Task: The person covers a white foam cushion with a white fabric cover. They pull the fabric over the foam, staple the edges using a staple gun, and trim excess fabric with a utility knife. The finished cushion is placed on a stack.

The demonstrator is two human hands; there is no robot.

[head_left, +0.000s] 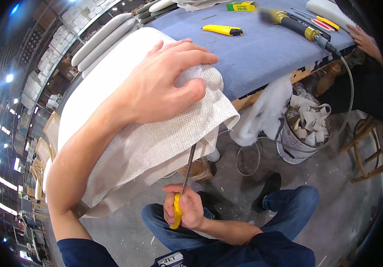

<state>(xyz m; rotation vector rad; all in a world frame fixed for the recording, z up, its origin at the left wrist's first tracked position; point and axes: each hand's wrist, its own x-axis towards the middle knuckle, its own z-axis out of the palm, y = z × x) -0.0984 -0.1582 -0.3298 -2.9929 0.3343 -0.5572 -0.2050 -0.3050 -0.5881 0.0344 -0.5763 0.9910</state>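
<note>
A padded cushion covered in off-white woven fabric [156,138] stands on edge in front of me, its loose fabric border hanging at the lower side. My left hand [169,80] lies over the cushion's rounded top corner, fingers spread and thumb apart, pressing on the cloth. Below the hanging border, my right hand [185,209] is closed round the yellow handle of a screwdriver-like tool [188,173] with a long thin metal shaft. The shaft points up, and its tip is hidden at the fabric's edge.
On the blue padded table [262,62] lie a yellow utility knife [222,30], a green-and-yellow box [241,6] and a pneumatic tool [296,24] with a hose. A bucket of scraps [305,129] stands below, beside white wadding [262,111]. Another person's hand [365,41] rests at right.
</note>
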